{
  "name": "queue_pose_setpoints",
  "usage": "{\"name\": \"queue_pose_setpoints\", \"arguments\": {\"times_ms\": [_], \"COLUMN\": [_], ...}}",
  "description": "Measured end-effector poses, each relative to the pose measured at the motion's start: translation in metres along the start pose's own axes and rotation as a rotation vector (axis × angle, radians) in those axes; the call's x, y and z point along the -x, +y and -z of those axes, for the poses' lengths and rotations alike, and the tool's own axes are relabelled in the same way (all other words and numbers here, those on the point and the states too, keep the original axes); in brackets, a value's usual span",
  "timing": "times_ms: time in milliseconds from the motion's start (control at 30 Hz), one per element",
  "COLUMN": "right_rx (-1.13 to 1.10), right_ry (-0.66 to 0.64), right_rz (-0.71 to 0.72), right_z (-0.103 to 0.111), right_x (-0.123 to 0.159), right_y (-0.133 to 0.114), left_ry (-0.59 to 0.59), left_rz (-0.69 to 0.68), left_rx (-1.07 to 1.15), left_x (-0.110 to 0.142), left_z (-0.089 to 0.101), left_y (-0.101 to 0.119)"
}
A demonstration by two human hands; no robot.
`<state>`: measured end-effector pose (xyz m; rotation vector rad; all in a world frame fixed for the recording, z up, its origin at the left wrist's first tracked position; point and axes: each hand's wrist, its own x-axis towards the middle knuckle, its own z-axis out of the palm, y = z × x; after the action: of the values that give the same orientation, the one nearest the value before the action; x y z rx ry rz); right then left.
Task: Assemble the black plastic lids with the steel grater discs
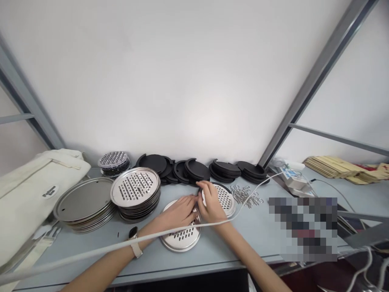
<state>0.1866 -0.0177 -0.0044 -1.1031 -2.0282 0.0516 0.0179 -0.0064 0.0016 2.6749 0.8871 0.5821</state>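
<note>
A round steel grater plate (pixel 184 242) lies near the front of the table, and my left hand (pixel 180 211) rests across it, fingers stretched out and pointing right. Another perforated grater plate (pixel 225 199), with a black rim showing along its back edge, lies just to the right. My right hand (pixel 212 202) has bent fingers closed over its left edge. The fingertips of both hands meet between the plates, so what lies beneath them is hidden. Several black round holders (pixel 199 169) sit in a row behind my hands. A pile of small metal hooks (pixel 246 196) lies to the right.
Stacks of grater plates (pixel 135 188) and plain metal discs (pixel 86 201) stand at left, beside a cream bag (pixel 39 194). Smaller graters (pixel 113 160) sit behind. A white cable (pixel 164 233) crosses in front of my wrists. Yellowish cards (pixel 337 167) lie at right.
</note>
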Motion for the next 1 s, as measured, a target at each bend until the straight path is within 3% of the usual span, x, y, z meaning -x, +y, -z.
{"name": "queue_pose_setpoints", "arguments": {"times_ms": [167, 267, 400, 600, 800, 900, 1000], "right_rx": [0.258, 0.344, 0.360, 0.331, 0.287, 0.233, 0.215], "right_ry": [-0.012, -0.026, -0.050, -0.039, 0.021, 0.048, -0.010], "right_rz": [-0.052, -0.072, -0.045, 0.010, 0.091, 0.128, 0.155], "right_z": [-0.020, -0.039, -0.051, -0.043, -0.030, -0.027, -0.028], "right_x": [-0.063, -0.079, -0.074, -0.070, -0.071, -0.060, -0.041], "right_y": [0.035, 0.052, 0.059, 0.056, 0.034, 0.019, 0.004], "left_ry": [0.006, 0.002, 0.032, 0.135, 0.357, 0.479, 0.589], "left_rz": [0.085, 0.094, 0.117, 0.157, 0.274, 0.332, 0.383], "left_rx": [0.007, 0.015, 0.050, 0.188, 0.476, 0.644, 0.765], "left_x": [0.007, 0.010, 0.011, 0.010, 0.006, 0.000, -0.004], "left_z": [-0.001, 0.000, 0.001, 0.001, 0.001, -0.001, -0.005], "left_y": [-0.005, -0.007, -0.012, -0.013, -0.021, -0.030, -0.036]}}
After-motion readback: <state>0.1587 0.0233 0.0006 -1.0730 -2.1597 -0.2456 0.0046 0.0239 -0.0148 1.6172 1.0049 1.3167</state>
